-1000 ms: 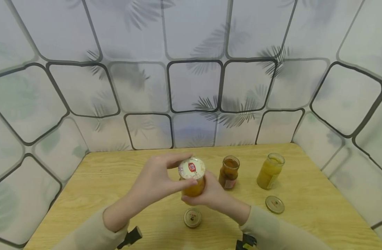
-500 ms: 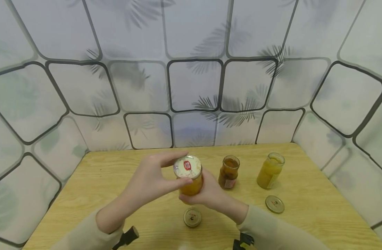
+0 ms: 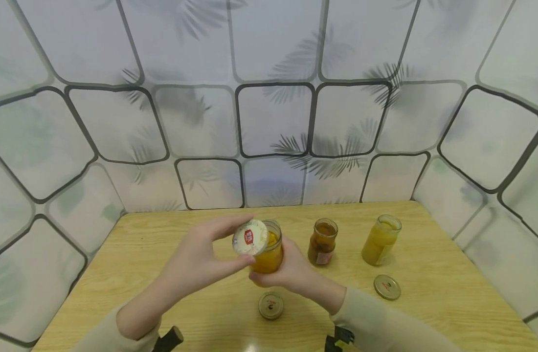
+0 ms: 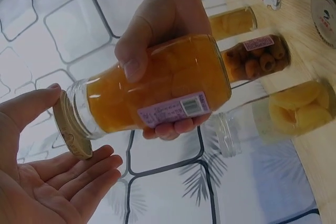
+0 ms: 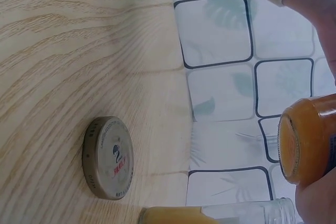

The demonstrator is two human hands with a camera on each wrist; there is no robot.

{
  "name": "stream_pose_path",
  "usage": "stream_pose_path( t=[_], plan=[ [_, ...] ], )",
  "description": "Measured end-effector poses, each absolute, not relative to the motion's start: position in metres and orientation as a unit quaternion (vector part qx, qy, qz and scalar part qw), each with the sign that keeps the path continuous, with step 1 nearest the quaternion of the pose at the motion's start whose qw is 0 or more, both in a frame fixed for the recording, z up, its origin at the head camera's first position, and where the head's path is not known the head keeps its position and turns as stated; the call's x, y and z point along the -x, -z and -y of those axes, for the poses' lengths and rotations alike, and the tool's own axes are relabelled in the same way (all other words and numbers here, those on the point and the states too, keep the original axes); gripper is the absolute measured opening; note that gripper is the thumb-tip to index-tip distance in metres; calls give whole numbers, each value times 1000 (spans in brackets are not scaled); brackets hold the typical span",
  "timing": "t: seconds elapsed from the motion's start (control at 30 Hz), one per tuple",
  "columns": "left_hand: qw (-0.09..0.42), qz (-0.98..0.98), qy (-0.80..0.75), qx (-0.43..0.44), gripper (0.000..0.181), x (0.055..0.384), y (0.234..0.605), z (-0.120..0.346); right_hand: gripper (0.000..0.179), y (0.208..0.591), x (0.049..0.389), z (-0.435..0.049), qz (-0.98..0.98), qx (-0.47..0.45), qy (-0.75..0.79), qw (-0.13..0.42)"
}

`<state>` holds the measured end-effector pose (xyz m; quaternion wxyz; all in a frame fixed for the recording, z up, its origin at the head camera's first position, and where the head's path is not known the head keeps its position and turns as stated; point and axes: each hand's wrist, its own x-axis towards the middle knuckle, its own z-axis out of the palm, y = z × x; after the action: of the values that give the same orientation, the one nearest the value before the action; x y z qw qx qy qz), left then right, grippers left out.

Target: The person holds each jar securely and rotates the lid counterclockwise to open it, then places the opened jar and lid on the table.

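Note:
Thumb and fingertips of my left hand (image 3: 199,255) pinch a white-topped lid (image 3: 247,238) with a red logo by its edges. My right hand (image 3: 293,268) wraps round a glass jar of orange fruit (image 3: 269,260), held above the table. Tilted toward the left, the lid overlaps the jar's mouth in the head view, where part of the glass rim shows uncovered. From the left wrist, the lid's gold edge (image 4: 69,125) sits right at the threaded jar neck (image 4: 84,109), and the jar's label (image 4: 170,109) faces the camera.
A jar of brown fruit (image 3: 324,242) and a jar of yellow fruit (image 3: 380,242) stand lidless on the wooden table (image 3: 154,249). A jar of peach halves (image 4: 302,111) shows near them. One gold lid (image 3: 271,306) lies in front, another lid (image 3: 387,287) farther right.
My left hand has moved left with the lid, which has tilted and come away from part of the jar's mouth. The jar has shifted slightly left in my right hand.

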<state>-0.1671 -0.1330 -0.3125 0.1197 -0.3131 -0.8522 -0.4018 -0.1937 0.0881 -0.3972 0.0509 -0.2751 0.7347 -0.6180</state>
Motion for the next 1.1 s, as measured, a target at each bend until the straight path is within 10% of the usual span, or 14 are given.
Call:
stream_pose_path(
  t=[1.1],
  plan=[
    [132, 890, 365, 239, 63, 161, 348, 191, 67, 368, 205, -63, -759, 274, 591, 16]
  ],
)
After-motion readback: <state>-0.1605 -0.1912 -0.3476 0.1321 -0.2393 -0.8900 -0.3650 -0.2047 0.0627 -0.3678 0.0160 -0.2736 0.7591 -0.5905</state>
